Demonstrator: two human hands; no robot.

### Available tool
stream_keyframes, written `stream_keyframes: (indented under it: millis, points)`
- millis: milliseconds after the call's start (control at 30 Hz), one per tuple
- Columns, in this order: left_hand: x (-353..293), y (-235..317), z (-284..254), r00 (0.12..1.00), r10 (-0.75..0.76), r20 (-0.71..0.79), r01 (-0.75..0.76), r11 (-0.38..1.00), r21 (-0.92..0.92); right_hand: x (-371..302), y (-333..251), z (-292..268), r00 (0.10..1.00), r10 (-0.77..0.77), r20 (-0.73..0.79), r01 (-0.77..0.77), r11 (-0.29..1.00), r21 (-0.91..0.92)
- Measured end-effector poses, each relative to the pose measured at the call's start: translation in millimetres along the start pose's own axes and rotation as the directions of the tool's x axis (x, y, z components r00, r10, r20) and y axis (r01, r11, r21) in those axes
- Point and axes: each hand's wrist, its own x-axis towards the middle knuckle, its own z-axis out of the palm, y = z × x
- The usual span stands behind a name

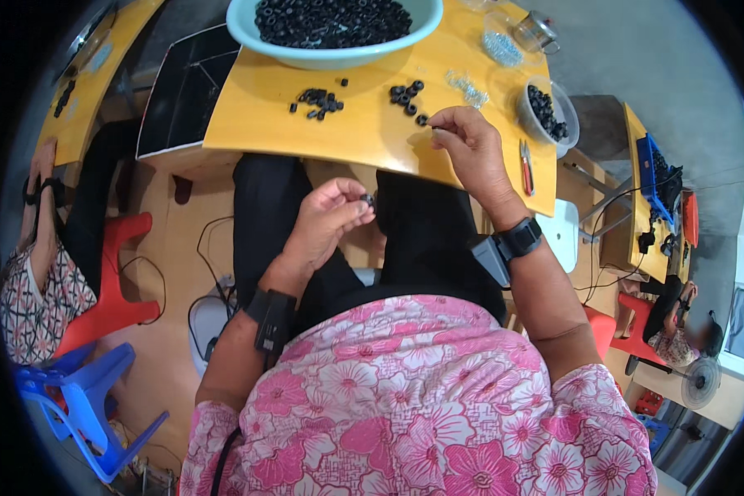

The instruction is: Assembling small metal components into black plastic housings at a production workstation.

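My left hand (326,223) is raised over my lap, in front of the table edge. Its thumb and fingers pinch a small black ring-shaped part (367,199). Over the front of the yellow table my right hand (474,153) has thumb and forefinger drawn together. A black ring (422,120) sits right at those fingertips; whether they hold it or something smaller, I cannot make out. Just beyond lies a group of black rings (402,93). Farther left is a loose pile of small black cylindrical parts (318,102).
A pale blue basin (339,56) full of black parts stands at the back. Small clear pieces (467,88) lie to the right, near a tub of black parts (572,124), a metal cup (537,33) and red-handled pliers (527,169). Other people sit at both sides.
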Motion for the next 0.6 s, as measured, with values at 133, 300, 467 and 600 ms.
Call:
stream_keyframes:
  millis: [133,300,467,600]
  points:
    - [-7,-2,3,0.999,0.028,0.033,-0.026,0.999,-0.046,-33,-2,10,0.98,0.089,0.178,-0.121,0.976,0.18]
    - [-20,-4,5,0.998,0.051,0.045,-0.049,0.998,-0.039,-66,-21,28,0.909,0.164,0.383,-0.298,0.899,0.321]
    - [-30,-3,10,0.995,0.084,0.059,-0.083,0.996,-0.025,-78,-30,33,0.855,0.166,0.492,-0.424,0.771,0.476]
    - [-33,-3,8,0.992,0.106,0.072,-0.104,0.994,-0.028,-80,-36,35,0.852,0.136,0.506,-0.439,0.712,0.548]
